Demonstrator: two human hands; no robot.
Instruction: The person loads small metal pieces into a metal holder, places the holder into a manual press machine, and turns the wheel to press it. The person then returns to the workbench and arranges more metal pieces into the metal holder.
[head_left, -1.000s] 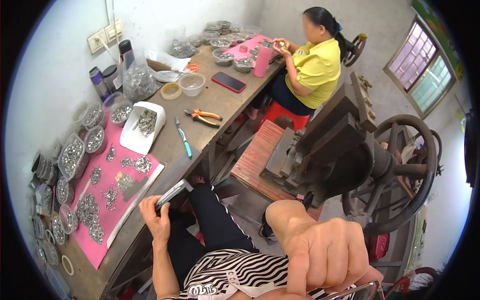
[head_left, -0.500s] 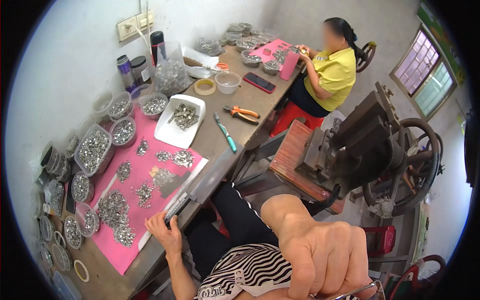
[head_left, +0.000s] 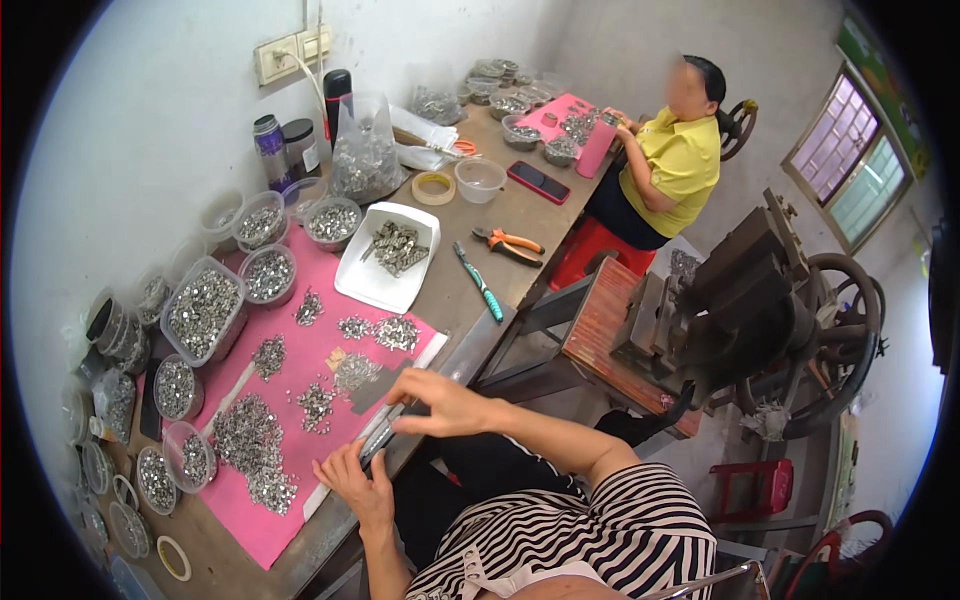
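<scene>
At the tool (head_left: 379,436), both hands (head_left: 358,490) now

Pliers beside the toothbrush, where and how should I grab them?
The pliers are probably best gripped around both handles, from the picture's right, over the bench edge: they lie flat, with handles toward that edge and metal nose away.

A small workshop, shown by the hand-wheel press (head_left: 715,305) and tubs of metal pieces (head_left: 203,310).
</scene>
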